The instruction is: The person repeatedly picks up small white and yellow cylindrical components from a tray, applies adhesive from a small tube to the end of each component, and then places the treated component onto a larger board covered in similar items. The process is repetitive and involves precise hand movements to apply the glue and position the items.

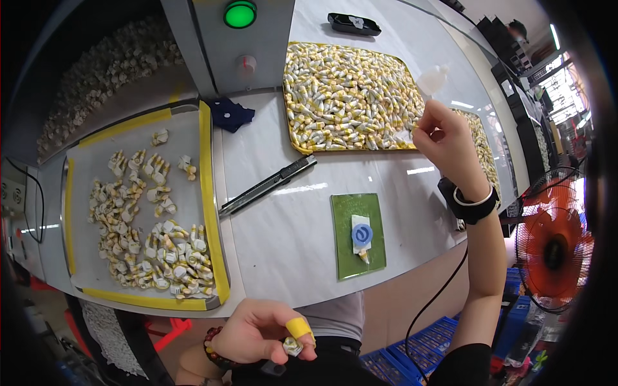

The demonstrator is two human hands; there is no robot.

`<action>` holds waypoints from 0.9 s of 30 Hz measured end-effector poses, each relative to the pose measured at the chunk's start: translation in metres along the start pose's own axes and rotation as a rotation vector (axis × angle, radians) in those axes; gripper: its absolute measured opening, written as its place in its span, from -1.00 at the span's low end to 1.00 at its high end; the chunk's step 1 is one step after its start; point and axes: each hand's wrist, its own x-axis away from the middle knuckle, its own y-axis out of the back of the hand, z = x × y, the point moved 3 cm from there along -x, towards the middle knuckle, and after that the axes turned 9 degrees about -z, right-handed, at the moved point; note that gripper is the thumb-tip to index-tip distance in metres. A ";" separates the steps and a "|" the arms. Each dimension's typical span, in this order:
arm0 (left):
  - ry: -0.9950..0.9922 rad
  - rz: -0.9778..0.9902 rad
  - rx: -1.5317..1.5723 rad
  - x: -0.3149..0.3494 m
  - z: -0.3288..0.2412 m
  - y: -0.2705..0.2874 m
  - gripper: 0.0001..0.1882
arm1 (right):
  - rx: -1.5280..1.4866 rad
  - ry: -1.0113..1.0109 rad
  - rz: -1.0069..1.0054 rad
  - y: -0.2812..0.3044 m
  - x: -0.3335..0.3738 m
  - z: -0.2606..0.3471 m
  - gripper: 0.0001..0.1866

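Low in the view, my left hand (267,338) pinches a small white-and-yellow wrapped piece (293,347) between thumb and fingers, with yellow tape (299,327) round one finger. My right hand (445,140) is closed in a pinch at the right front corner of a tray (293,136) heaped with small white-and-yellow cone-shaped pieces (351,96). What its fingertips hold, if anything, cannot be made out. Between my hands lies a green mat (343,254) with a blue disc (362,234) on a white square and a small cone-shaped piece (364,257) sticking out below.
At left a yellow-taped tray (206,161) holds clustered wrapped pieces (174,254). A utility knife (269,185) lies right of it. Behind are a dark cloth (228,114), a green-lit machine (257,45), a black case (354,24) and a translucent bottle (433,80). An orange fan (553,241) stands right.
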 end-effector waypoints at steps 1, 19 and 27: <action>-0.013 0.004 0.026 -0.002 0.000 0.000 -0.62 | -0.054 -0.013 -0.009 0.001 0.002 0.001 -0.94; 0.003 -0.140 -0.009 -0.013 -0.002 0.000 -0.61 | -0.057 0.361 0.338 -0.019 0.093 0.064 -0.84; 0.028 -0.163 0.034 -0.014 -0.002 0.001 -0.61 | 0.174 0.510 0.320 -0.024 0.097 0.068 -0.76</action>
